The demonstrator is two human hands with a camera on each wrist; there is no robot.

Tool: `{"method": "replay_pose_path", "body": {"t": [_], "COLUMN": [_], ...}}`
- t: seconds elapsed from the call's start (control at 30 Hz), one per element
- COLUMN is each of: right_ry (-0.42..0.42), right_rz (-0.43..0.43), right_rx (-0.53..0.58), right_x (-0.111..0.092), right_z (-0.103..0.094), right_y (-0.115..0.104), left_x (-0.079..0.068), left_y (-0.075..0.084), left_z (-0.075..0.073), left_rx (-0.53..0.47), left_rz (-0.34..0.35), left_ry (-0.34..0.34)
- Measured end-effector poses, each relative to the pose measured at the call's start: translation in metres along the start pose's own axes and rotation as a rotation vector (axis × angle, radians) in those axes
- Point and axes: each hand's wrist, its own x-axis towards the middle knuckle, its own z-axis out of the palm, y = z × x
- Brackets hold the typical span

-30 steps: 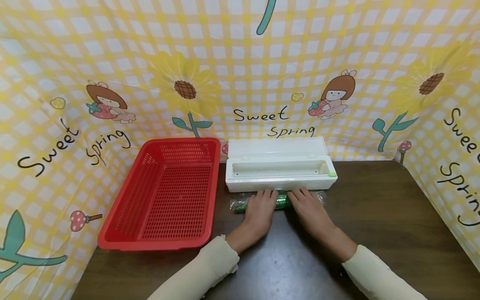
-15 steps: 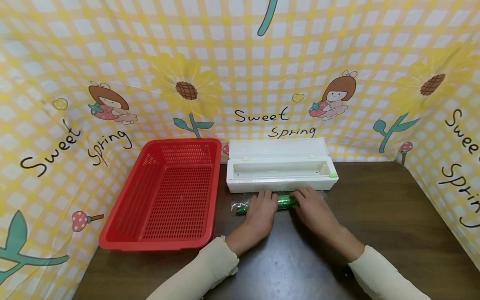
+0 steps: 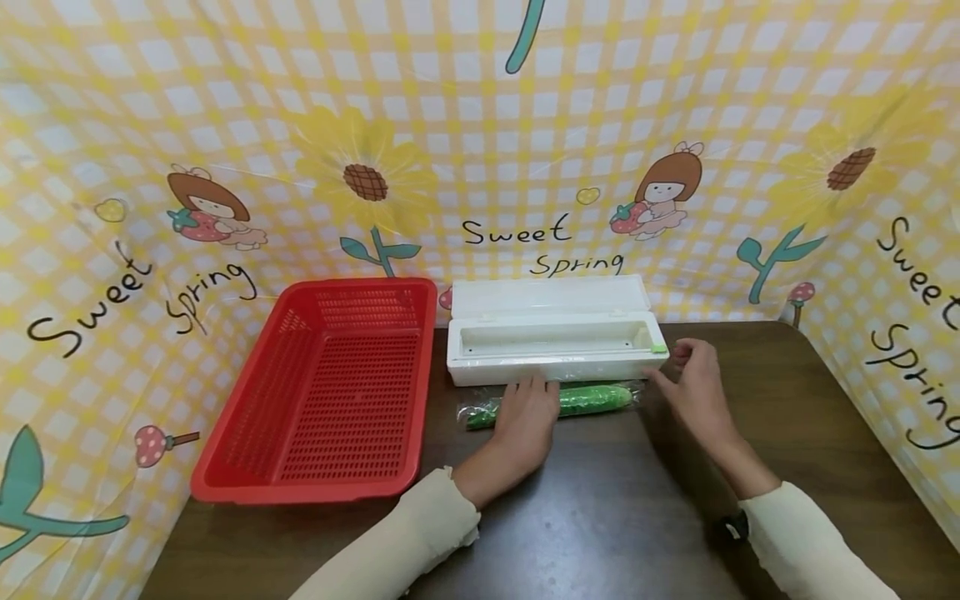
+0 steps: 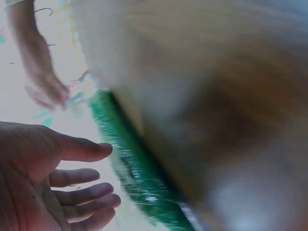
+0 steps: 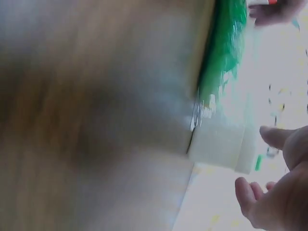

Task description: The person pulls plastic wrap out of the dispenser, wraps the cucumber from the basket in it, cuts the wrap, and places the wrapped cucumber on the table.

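A green cucumber (image 3: 596, 399) lies on the table along the front of a long white cling film dispenser (image 3: 495, 374), its lid up. Clear film (image 3: 468, 407) covers the cucumber and spreads past its left end. My left hand (image 3: 527, 417) is over the cucumber's left half, hiding part of it; in the left wrist view its fingers (image 4: 91, 193) are loosely extended beside the cucumber. My right hand (image 3: 702, 398) is by the dispenser's right end, thumb and fingers apart, holding nothing. The right wrist view shows that end of the dispenser (image 5: 219, 144) near the thumb.
A red perforated basket (image 3: 315, 492) stands to the left of the dispenser. A green slider (image 3: 658, 349) sits at the dispenser's right front corner. Behind the wooden table (image 3: 585, 517) hangs a yellow checked cloth (image 3: 510, 150).
My right hand has left the cucumber and moved right to the dispenser's end, uncovering the cucumber's right half. My left hand has stayed on the left half.
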Motion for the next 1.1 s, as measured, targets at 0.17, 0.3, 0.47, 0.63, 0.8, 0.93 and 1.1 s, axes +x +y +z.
{"method": "replay_pose_path", "body": {"t": [0.17, 0.3, 0.47, 0.63, 0.8, 0.93, 1.1], "right_ry": [-0.198, -0.264, -0.262, -0.232, -0.2, -0.157, -0.067], "right_rz": [0.18, 0.185, 0.155, 0.128, 0.113, 0.103, 0.054], "right_rx": [0.127, 0.118, 0.121, 0.157, 0.138, 0.116, 0.069], "right_x": [0.01, 0.017, 0.021, 0.023, 0.022, 0.023, 0.023], "right_z": [-0.013, -0.014, -0.006, 0.002, 0.004, 0.007, 0.009], "right_y": [0.01, 0.018, 0.026, 0.031, 0.035, 0.033, 0.033], "left_x": [0.02, 0.051, 0.095, 0.131, 0.152, 0.156, 0.156], "left_y": [0.006, 0.016, 0.032, 0.045, 0.057, 0.063, 0.073], "left_z": [-0.027, -0.046, -0.054, -0.048, -0.034, -0.025, -0.02], "left_rx": [-0.197, -0.39, -0.482, -0.483, -0.496, -0.459, -0.336], "left_rz": [0.004, -0.026, -0.041, -0.007, 0.009, 0.023, 0.073], "left_ry": [-0.009, -0.068, -0.165, -0.236, -0.282, -0.33, -0.32]}}
